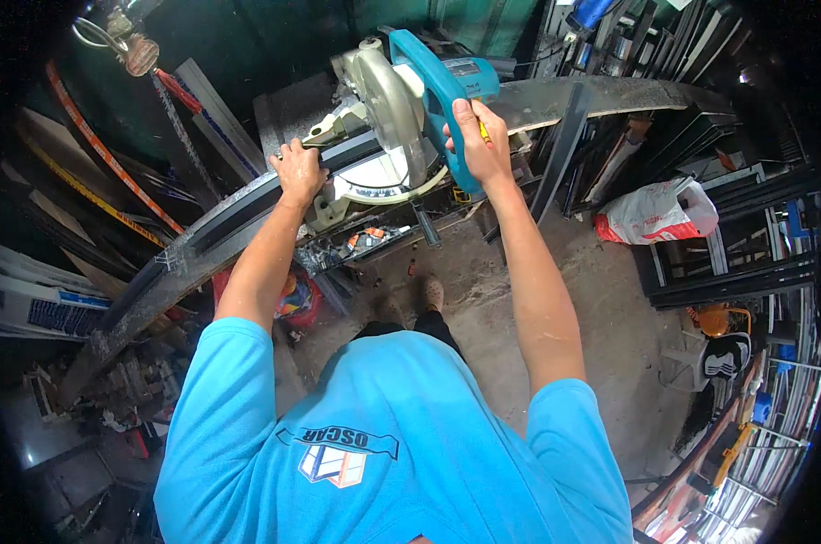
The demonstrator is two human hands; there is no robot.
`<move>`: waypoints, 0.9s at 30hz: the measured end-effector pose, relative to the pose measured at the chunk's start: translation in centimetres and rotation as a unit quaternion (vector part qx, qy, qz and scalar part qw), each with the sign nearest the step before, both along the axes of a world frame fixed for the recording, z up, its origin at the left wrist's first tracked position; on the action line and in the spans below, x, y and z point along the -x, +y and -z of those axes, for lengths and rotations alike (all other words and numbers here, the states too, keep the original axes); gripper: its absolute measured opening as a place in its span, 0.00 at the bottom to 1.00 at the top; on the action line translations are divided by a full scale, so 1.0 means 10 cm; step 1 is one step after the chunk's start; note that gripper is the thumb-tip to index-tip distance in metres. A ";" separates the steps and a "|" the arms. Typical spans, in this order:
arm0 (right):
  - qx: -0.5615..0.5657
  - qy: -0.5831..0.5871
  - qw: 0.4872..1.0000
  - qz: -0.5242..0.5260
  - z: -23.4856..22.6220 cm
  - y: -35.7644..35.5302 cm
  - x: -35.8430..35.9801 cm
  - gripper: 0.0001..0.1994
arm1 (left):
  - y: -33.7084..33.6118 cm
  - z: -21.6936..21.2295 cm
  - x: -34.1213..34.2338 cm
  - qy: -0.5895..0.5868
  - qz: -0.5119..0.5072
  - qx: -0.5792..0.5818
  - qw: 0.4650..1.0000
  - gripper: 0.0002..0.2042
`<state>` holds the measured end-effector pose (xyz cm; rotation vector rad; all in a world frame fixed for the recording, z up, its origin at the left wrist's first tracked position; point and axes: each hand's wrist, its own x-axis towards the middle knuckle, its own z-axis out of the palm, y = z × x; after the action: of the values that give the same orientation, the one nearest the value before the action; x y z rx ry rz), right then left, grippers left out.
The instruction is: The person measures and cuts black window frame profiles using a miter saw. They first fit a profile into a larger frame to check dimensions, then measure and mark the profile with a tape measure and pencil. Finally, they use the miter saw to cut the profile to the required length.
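A mitre saw with a teal handle [442, 86] and a pale metal blade guard [388, 104] stands on the bench ahead of me. My right hand [485, 145] is wrapped round that handle. A small yellow object [483, 133] shows beside its fingers; its kind is unclear. On the saw's left, my left hand [299, 170] grips a long dark metal profile [352, 150], which lies along the bench and runs under the guard. The guard hides the blade and the spot where it meets the profile.
The narrow bench [565, 98] stretches to both sides. A white and red plastic bag [660, 214] rests at the right among stacked frames and profiles. More lengths lean at the left and back right. An orange-and-grey item [367, 239] lies below the saw.
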<state>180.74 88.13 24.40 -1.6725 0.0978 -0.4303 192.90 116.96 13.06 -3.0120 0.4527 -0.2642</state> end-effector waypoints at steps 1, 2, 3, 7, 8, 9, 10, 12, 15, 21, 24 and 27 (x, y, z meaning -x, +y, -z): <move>0.001 0.001 1.000 0.001 0.02 0.00 0.00 0.23 | 0.00 0.00 0.00 0.001 -0.001 -0.001 1.000 0.21; 0.001 0.001 1.000 0.003 0.04 0.00 0.01 0.23 | -0.01 0.00 0.00 0.001 -0.003 -0.003 1.000 0.21; 0.001 0.002 1.000 0.004 0.07 -0.01 0.02 0.22 | -0.01 -0.01 0.00 0.001 -0.003 -0.002 1.000 0.21; 0.011 -0.008 1.000 0.015 0.25 -0.01 0.06 0.21 | -0.03 -0.03 0.01 0.004 -0.002 0.004 1.000 0.20; 0.007 -0.012 1.000 0.016 0.27 -0.02 0.05 0.21 | -0.03 -0.02 0.01 0.005 -0.002 0.006 1.000 0.20; 0.004 -0.017 1.000 0.016 0.25 -0.01 0.05 0.22 | -0.02 -0.02 0.00 0.000 0.002 0.017 1.000 0.19; 0.000 -0.022 1.000 0.016 0.23 0.00 0.04 0.22 | 0.00 0.01 0.00 -0.006 0.006 0.027 1.000 0.18; 0.057 -0.023 0.998 0.018 0.21 0.01 0.05 0.22 | 0.05 0.07 -0.02 -0.015 0.020 0.043 0.999 0.17; 0.125 -0.041 0.990 0.045 0.29 -0.02 -0.01 0.21 | 0.19 0.08 -0.03 0.002 0.029 0.062 0.998 0.17; 0.128 -0.060 0.988 0.055 0.33 -0.02 -0.03 0.17 | 0.75 -0.12 0.18 0.022 0.034 0.096 0.995 0.19; 0.129 -0.056 0.989 0.050 0.29 -0.03 -0.04 0.17 | 0.95 -0.33 0.34 0.064 0.048 0.139 0.987 0.18; 0.090 -0.050 0.994 0.029 0.15 -0.01 -0.04 0.14 | 1.12 -0.47 0.42 0.151 0.087 0.201 0.964 0.19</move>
<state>181.09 87.99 22.93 -1.8243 0.0335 -0.5807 188.74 128.15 17.78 -3.4294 0.7763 0.1141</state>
